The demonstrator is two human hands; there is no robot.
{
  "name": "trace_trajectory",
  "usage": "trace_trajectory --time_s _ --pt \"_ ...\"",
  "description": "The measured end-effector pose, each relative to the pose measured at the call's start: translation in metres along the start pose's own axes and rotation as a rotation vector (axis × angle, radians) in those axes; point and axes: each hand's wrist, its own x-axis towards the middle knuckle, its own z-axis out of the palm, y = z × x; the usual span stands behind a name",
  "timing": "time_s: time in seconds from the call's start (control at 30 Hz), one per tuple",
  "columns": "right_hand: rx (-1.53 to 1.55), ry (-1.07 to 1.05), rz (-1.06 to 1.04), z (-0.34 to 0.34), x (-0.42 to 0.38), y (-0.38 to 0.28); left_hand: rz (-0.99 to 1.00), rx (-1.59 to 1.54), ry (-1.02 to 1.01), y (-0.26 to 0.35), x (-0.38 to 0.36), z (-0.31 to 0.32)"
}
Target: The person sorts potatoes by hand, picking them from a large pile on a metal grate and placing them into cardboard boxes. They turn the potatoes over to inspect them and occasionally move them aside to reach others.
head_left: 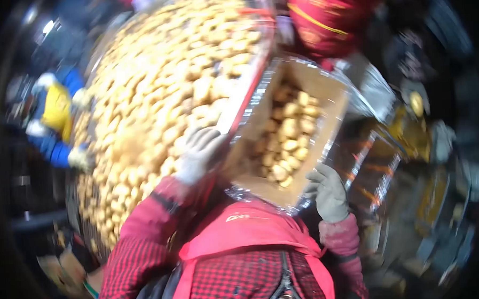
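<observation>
My left hand (199,154), in a pale work glove, lies at the rim of a large table heaped with yellow potatoes (167,91). Its fingers are stretched out, and no potato shows in its grasp. To its right, a cardboard box (330,95) with a clear plastic liner stands tilted against the table's red edge. Several potatoes (291,128) lie inside the box. At the box's lower right edge is my right hand (329,193), also gloved, its fingers bent over the rim. Motion blur softens the picture.
Across the table at left, a person in blue sleeves and a yellow apron (58,112) has gloved hands on the potatoes. Beyond the box is a person in red clothing (335,19). A plastic-lined crate (374,167) stands on the right.
</observation>
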Motion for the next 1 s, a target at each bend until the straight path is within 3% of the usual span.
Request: trace_trajectory --time_s 0.17,0.3,0.37,0.47,0.53,0.63,0.77,0.9,0.97,1.0 --pt "-0.1 -0.176 0.091 0.074 0.037 0.014 0.103 0.084 0.259 -0.016 -0.009 0.015" --pt "-0.143 -0.289 0.227 0.122 0.062 0.041 0.076 0.027 0.17 -0.021 -0.039 -0.002" --pt "-0.202 -0.333 0.255 0.143 0.068 0.054 -0.066 -0.009 0.132 -0.007 -0.068 -0.04" --pt "-0.201 -0.391 0.339 0.164 0.078 0.071 -0.274 0.143 0.234 -0.011 -0.134 -0.081" --pt "-0.166 -0.378 0.384 0.176 0.084 0.08 -0.518 0.199 0.171 -0.012 -0.178 -0.105" --pt "-0.13 -0.359 0.425 0.193 0.09 0.096 -0.578 0.307 0.033 -0.019 -0.236 -0.109" --pt "-0.244 -0.337 0.393 0.226 0.1 0.111 -0.512 0.396 -0.041 -0.022 -0.239 -0.094" --pt "-0.342 -0.33 0.316 0.243 0.116 0.131 -0.463 0.413 0.084 -0.05 -0.197 -0.089" --pt "-0.427 -0.344 0.193 0.252 0.125 0.138 -0.546 0.256 0.019 -0.075 -0.176 -0.087" --pt "-0.521 -0.334 0.111 0.259 0.128 0.137 -0.473 0.312 0.057 -0.09 -0.168 -0.081"
